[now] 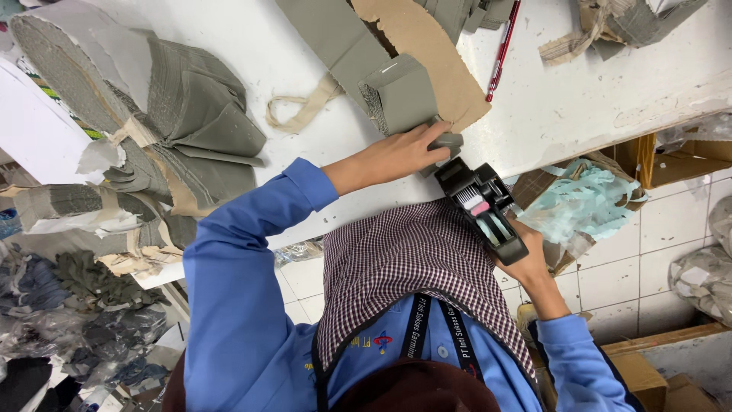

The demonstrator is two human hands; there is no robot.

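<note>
While the small grey folded fabric piece [445,142] is pinned at the white table [579,99] edge by closed left hand [404,152] fingers, the black label gun [482,210] is gripped by the right hand [526,255]. Risk judged: a skewed label if the piece slips, or a struck fingertip.

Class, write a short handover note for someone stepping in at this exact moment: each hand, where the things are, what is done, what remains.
Left hand: pressing a small grey fabric piece onto the white table.
Right hand: gripping the black label gun, nose at that piece.
Folded grey fabric stack lies just beyond; more grey bundles at one side; red pen on the table.
Done: cannot tell which pieces are labelled.
Left: likely the remaining pieces.
</note>
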